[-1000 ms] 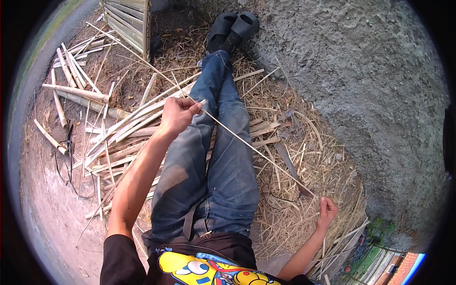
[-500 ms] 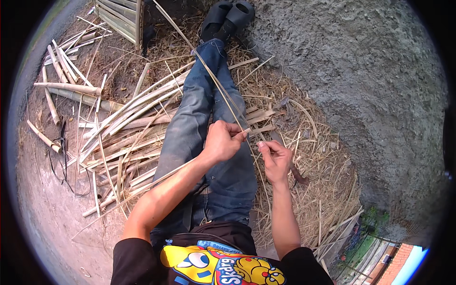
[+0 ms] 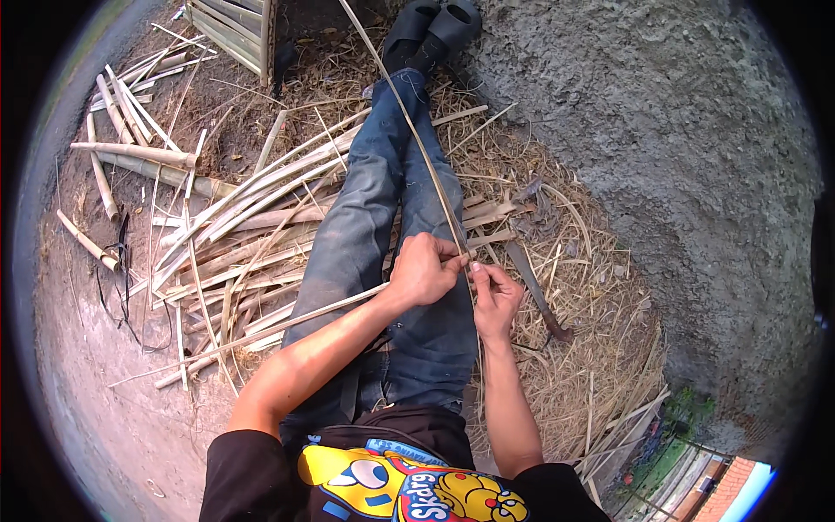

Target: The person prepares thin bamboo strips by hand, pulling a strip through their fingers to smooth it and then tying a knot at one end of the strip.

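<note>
My left hand [image 3: 425, 271] is closed, its thumb and fingers pinching a long thin bamboo strip [image 3: 416, 130] above my thighs. From the grip the strip runs up and away past my shins. My right hand [image 3: 494, 300] pinches at the same spot, its thumb and forefinger almost against the left fingertips. Another pale strip [image 3: 335, 306] crosses beneath my left forearm toward the lower left. Its far end passes behind the left hand, so I cannot tell whether it is held too. Thin fibres hang below the right fingers.
Split bamboo strips [image 3: 252, 222] lie piled left of my outstretched legs [image 3: 357, 204], with cut bamboo pieces [image 3: 152, 155] farther left. A long dark tool with a curved brown end [image 3: 541, 296] rests on shavings [image 3: 600, 348] at right. A rough grey wall [image 3: 687, 157] rises beyond. A slatted bamboo piece [image 3: 235, 35] stands far left.
My right hand has moved left and up, from apart to meeting the left fingertips at the strip. The view has shifted slightly, and the dark tool shows more fully.
</note>
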A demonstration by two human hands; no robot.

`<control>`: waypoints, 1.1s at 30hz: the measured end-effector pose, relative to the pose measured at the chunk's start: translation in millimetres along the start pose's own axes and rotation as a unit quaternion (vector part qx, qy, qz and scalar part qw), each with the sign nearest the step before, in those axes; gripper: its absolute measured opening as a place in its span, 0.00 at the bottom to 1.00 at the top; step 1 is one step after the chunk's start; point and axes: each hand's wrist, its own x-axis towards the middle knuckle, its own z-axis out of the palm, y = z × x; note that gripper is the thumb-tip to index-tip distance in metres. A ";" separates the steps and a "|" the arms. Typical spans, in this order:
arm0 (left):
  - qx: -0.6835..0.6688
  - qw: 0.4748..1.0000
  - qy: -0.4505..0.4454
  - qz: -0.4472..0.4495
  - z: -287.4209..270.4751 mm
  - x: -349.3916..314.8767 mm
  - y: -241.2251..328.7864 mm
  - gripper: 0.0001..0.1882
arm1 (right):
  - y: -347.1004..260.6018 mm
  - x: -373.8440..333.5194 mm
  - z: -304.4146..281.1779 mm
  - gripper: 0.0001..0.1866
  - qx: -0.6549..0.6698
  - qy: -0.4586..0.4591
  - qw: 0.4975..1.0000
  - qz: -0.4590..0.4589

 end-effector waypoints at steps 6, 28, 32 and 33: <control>0.019 0.999 -0.037 -0.032 -6.4 0.0 9.1 0.10 | 18.5 0.0 1.2 0.09 -0.001 0.012 0.999 -0.041; 0.001 1.000 -0.018 0.014 0.1 1.5 -0.4 0.09 | 19.8 1.7 1.0 0.10 -0.004 0.000 1.000 -0.028; 0.010 1.000 -0.025 0.015 -0.5 1.9 -1.8 0.08 | 19.4 2.0 0.4 0.09 0.004 -0.004 1.000 -0.015; 0.016 0.999 -0.028 0.012 -0.6 2.4 -1.5 0.08 | 20.4 2.2 0.1 0.09 0.017 -0.007 1.000 -0.007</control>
